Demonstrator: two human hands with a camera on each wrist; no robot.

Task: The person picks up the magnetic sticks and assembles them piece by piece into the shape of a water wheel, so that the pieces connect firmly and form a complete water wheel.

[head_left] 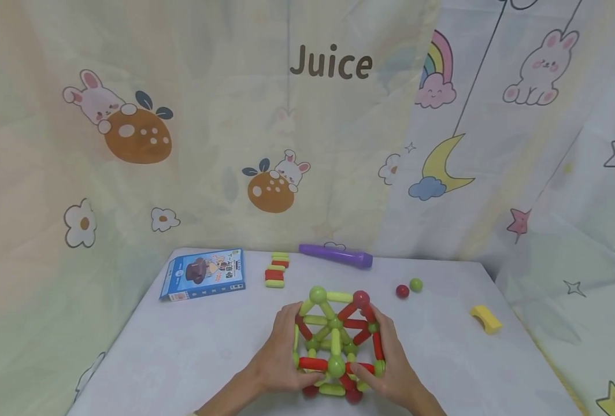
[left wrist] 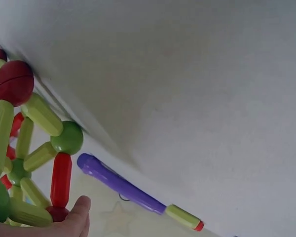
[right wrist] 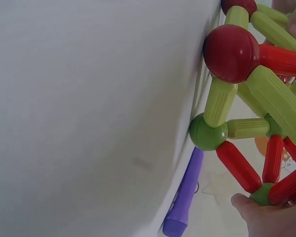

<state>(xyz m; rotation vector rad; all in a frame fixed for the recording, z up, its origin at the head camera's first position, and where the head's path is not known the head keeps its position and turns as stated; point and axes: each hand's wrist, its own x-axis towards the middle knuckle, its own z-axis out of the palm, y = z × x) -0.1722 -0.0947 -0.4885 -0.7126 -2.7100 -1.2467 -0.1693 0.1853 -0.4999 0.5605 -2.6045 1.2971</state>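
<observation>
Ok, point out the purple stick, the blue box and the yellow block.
purple stick (head_left: 336, 256), head view, middle of its barrel
blue box (head_left: 204, 274), head view, centre of its printed lid
yellow block (head_left: 486, 319), head view, its top face

Left hand (head_left: 281, 355): on left side of frame (head_left: 337, 341), palm toward it, fingers curled around lower left edge, thumb tip against lower front rod. Left forearm runs down and left of frame, out of bottom of view.
Right hand (head_left: 391, 364): on right side of frame, palm inward, fingers wrapped on lower right rods, thumb in front. Right wrist below frame's right corner. Both hands gripping, level with each other.
</observation>
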